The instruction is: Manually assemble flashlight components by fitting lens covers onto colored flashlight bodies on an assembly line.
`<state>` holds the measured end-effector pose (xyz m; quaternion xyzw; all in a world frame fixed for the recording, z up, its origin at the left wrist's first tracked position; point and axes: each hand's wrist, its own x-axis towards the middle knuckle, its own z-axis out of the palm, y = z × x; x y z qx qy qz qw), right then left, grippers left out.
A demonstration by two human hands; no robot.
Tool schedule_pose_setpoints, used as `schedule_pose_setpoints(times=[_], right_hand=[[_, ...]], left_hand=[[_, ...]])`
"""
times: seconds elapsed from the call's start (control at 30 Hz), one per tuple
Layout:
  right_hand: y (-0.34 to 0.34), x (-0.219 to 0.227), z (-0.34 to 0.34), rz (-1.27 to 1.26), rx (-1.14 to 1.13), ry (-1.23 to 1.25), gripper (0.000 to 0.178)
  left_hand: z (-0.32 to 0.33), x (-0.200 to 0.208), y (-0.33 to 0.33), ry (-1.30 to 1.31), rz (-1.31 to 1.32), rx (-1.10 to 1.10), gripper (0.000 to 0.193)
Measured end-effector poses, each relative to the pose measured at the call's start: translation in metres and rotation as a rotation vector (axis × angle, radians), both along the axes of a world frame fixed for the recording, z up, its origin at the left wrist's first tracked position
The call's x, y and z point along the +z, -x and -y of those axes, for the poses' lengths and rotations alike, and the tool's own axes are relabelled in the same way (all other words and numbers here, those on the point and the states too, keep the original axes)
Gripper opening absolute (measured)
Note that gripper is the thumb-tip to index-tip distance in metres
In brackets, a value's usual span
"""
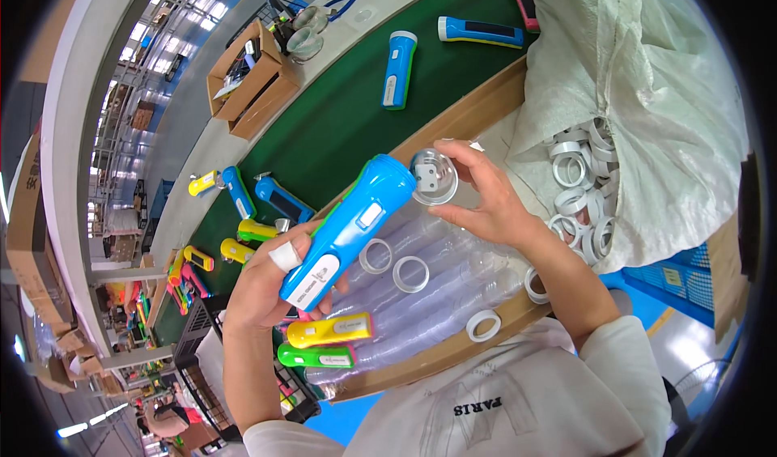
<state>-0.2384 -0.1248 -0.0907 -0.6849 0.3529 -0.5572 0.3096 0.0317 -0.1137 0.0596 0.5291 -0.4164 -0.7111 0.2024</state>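
My left hand (263,287), white tape round one finger, grips a blue flashlight (344,234) that tilts up to the right. Between thumb and fingers of my right hand (490,198) is a clear plastic cup (437,183), right beside the flashlight's wide end. Whether cup and flashlight touch, I cannot tell. Below them lie long stacks of clear cups (477,279) in a shallow cardboard tray (405,372). White rings (410,274) rest on the stacks. Near my left wrist, a yellow flashlight (328,330) and a green flashlight (316,356) lie side by side.
Beyond the tray runs a green conveyor belt (340,93) with several flashlights, including a blue one (399,70). A white woven sack (623,68) at the right spills white rings (571,168). A cardboard box (252,80) and blue pliers (346,4) sit on the far ledge.
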Motion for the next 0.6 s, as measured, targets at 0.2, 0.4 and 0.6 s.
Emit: schedule_pose_setpoints(times=[0.2, 0.4, 0.6], right_hand=[[0.004, -0.003, -0.002, -0.106, 0.068, -0.001, 0.064], [0.005, 0.019, -0.011, -0.137, 0.117, -0.121, 0.068], [0.0, 0.029, -0.018, -0.012, 0.314, -0.312, 0.074]], left_hand=[[-0.019, 0.008, 0.002, 0.496, 0.537, -0.138, 0.046], [-0.043, 0.03, 0.014, 1.215, 1.0, -0.487, 0.046], [-0.062, 0.028, 0.019, 1.371, 1.178, -0.633, 0.051]])
